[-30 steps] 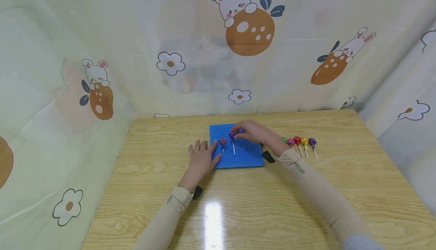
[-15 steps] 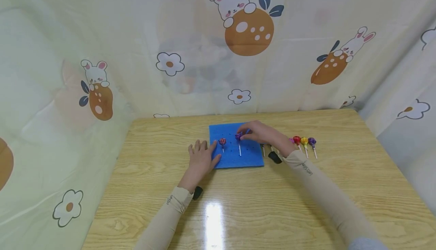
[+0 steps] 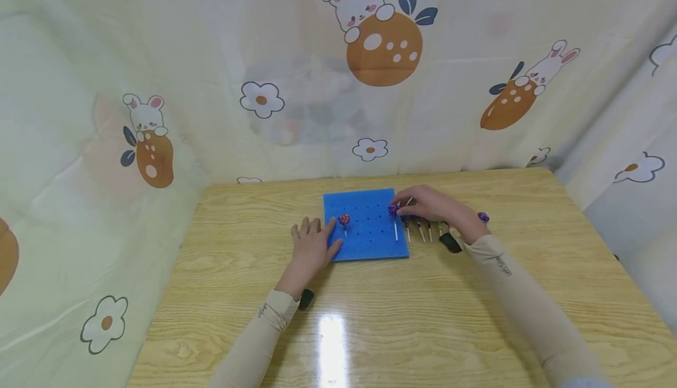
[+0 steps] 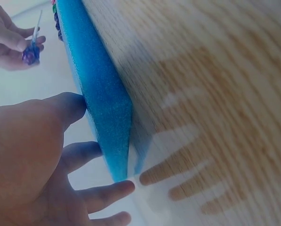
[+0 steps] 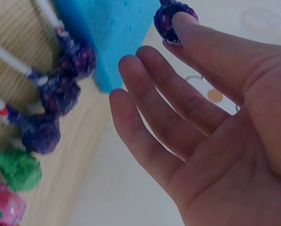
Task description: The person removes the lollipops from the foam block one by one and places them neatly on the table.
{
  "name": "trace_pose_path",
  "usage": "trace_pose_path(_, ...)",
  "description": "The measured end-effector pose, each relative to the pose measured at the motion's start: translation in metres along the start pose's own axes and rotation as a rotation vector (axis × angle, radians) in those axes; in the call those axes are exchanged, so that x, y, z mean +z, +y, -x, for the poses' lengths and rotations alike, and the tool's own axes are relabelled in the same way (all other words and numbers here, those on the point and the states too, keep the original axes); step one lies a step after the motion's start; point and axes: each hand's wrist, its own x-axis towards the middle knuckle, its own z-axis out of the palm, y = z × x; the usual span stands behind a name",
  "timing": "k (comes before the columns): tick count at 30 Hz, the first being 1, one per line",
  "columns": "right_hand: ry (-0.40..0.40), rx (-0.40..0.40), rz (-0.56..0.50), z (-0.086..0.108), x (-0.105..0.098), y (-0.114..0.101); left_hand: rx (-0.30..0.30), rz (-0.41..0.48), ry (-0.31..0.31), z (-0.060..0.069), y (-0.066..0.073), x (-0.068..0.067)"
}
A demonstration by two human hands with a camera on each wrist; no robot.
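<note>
A blue foam board [image 3: 370,247] dotted with small holes lies on the table. Near its left side a red-wrapped lollipop [image 3: 344,220] stands upright in the foam. My left hand [image 3: 311,250] rests at the board's left edge, fingers spread, with thumb and forefinger touching the foam. Over the board's right side my right hand [image 3: 431,204] pinches a purple-wrapped lollipop [image 3: 394,209] by its candy head between thumb and forefinger, stick pointing down. The right wrist view shows the other fingers of that hand loosely extended. Whether the stick's tip touches the foam I cannot tell.
Right of the board lies a row of several lollipops, among them a purple one [image 5: 40,134], a green one [image 5: 20,169] and a pink one [image 5: 6,203]. My right hand and forearm cover part of this row in the head view. A printed curtain [image 3: 296,159] hangs behind the table.
My right hand has moved rightward across the board with the purple lollipop, from near the red one to the right edge. The left hand has stayed put.
</note>
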Motion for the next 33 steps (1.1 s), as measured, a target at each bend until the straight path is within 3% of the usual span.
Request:
trace_pose_path(7, -0.003, 0.003, -0.005, 0.013, -0.006, 0.014, -0.002, -0.013, -0.004, -0.001, -0.002, 0.004)
trace_pose_path(11, -0.012, 0.040, -0.003, 0.021, -0.008, 0.020, 0.002, -0.008, -0.003, 0.000, -0.001, 0.002)
trace_pose_path(19, -0.080, 0.146, -0.095, 0.038, -0.015, 0.027, 0.003, 0.007, -0.009, 0.001, -0.001, 0.001)
trace_pose_path(33, -0.084, 0.157, -0.047, 0.068, -0.032, 0.053, 0.002, -0.004, -0.013, 0.003, -0.002, 0.002)
